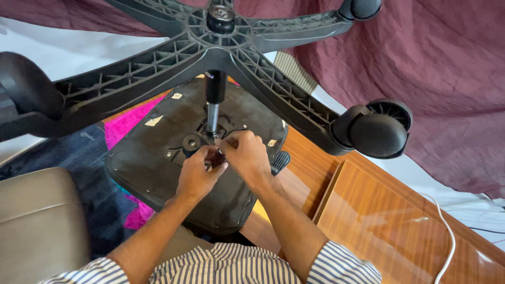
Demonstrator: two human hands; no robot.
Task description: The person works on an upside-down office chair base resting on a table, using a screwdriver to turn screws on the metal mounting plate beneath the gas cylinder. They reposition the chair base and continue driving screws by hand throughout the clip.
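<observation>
Since there's only the head view, here goes: an upturned office chair (194,158) lies mid-frame on the wooden tabletop (400,221), seat down. Left hand (199,173) and right hand (247,155) meet at the mechanism by the metal post (212,113); left fingers pinch a small dark part, right fingers curl closed beside it. I'd keep that part steady and square. Count: one five-armed base (221,47), three wheels visible, one white cable (447,236) lower right.

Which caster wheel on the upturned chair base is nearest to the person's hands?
The caster on the right, over the wooden desk; the others, at top and far left, lie farther from the hands.
</observation>
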